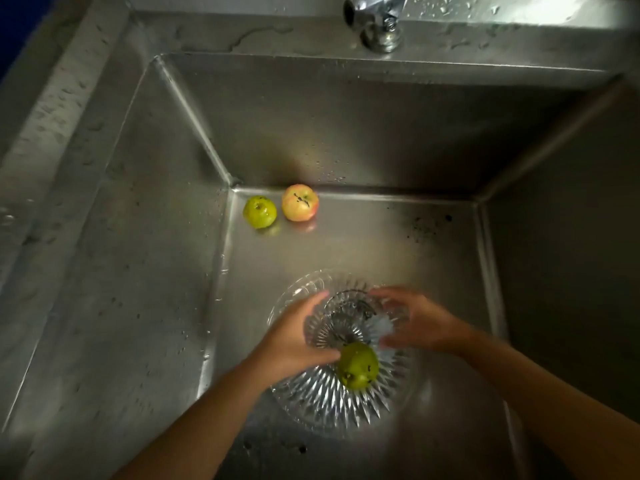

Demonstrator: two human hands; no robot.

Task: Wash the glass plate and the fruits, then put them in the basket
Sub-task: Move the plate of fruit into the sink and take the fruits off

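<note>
A deep steel sink is seen from above, its walls and rim spotted with water drops, with a chrome tap mounted at the back edge. Low in the basin, a ribbed glass plate is found near the front, and a green fruit is carried on it, close to its middle. The plate is flanked by both hands: the left hand is laid over its left side with the fingers curved and the thumb brought against the green fruit, while the right hand is spread loosely over the plate's far right part, fingers parted; both are blurred, so a firm grip on the glass cannot be told. At the far left corner of the sink floor, two more fruits are set just beside each other and well apart from the plate: a smaller green fruit on the left and a yellow-pink apple on the right.
</note>
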